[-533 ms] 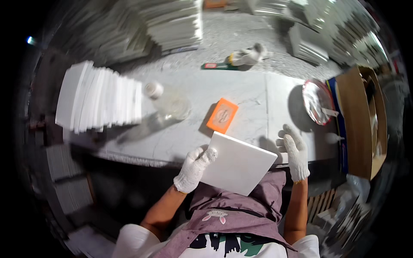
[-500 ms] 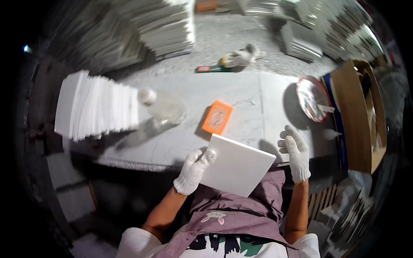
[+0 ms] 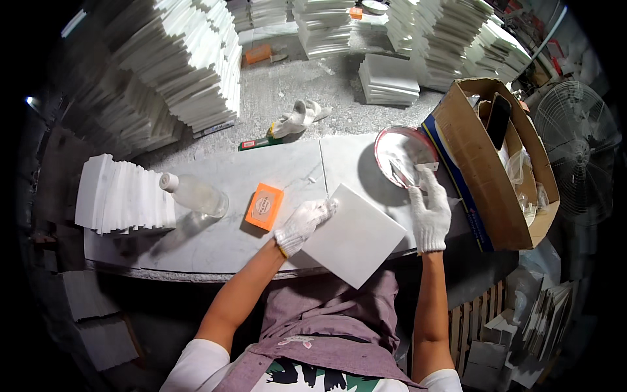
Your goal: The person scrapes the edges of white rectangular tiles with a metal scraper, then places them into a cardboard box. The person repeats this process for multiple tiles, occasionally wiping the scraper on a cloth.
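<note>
My left hand (image 3: 304, 225), in a white knit glove, grips the left edge of a square white tile (image 3: 356, 236) tilted over the table's front edge and my lap. My gloved right hand (image 3: 431, 219) is at the near right rim of a red-rimmed round bowl (image 3: 384, 149). Its thumb and forefinger are apart, the tips close by a small flat-ended tool (image 3: 428, 166) that lies across the rim. Whether they touch it is hard to see. White stuff coats the inside of the bowl. An orange box (image 3: 264, 206) lies on the table left of the tile.
A clear bottle (image 3: 199, 196) and a row of upright white tiles (image 3: 124, 196) stand at the left. On the right is an open cardboard box (image 3: 483, 176), with a fan (image 3: 575, 150) beyond it. Farther back are a white glove (image 3: 300, 116) and tall tile stacks (image 3: 189, 65).
The view has swung right. My right hand has moved forward from beside the tile to the bowl's rim. The tile, still in my left hand, has turned so one corner points toward me.
</note>
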Demonstrator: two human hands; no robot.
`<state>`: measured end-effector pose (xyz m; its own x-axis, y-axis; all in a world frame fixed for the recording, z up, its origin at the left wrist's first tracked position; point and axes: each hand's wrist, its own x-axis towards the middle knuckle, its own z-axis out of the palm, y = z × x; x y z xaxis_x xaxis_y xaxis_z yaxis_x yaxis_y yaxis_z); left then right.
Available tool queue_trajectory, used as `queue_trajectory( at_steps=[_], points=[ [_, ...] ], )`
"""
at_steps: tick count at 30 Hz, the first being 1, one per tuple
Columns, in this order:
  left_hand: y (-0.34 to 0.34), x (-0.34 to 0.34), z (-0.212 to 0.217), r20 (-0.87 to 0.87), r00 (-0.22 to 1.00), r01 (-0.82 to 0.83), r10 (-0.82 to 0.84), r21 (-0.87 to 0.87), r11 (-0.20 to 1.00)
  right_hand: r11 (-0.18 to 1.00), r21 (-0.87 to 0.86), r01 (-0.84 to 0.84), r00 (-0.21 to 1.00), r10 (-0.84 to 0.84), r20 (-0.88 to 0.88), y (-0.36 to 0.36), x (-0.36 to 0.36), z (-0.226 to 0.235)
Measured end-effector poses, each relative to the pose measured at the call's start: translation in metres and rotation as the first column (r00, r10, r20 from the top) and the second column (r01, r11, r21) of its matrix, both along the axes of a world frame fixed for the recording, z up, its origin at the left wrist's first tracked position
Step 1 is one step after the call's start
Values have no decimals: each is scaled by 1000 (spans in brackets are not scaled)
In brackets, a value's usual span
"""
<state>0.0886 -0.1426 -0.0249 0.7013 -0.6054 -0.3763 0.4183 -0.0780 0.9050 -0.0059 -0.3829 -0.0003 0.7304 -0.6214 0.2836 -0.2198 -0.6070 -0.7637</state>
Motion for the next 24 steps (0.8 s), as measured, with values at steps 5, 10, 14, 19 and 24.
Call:
queue_trajectory(
  at_steps=[5, 10, 14, 19, 24],
  points=[
    [-29, 34, -7, 51, 983, 171, -177, 98, 980, 975, -221, -28, 969, -28, -247, -19, 15, -9],
    [-49, 57, -18, 88, 968, 212, -236, 226, 951, 975, -199, -93, 986, 63, -156, -33, 17, -10],
    [-55, 58, -16, 13, 982, 181, -186, 187, 966, 999, -39, -26, 997, 23, -78, -34, 11, -3],
    [-52, 66, -27, 188, 936, 223, -299, 342, 913, 897, 440, 28, 999, -8, -49, -37, -1, -3],
    [-52, 69, -34, 217, 911, 261, -351, 356, 897, 913, 407, 5, 997, 29, -75, -38, 1, -9]
  ],
)
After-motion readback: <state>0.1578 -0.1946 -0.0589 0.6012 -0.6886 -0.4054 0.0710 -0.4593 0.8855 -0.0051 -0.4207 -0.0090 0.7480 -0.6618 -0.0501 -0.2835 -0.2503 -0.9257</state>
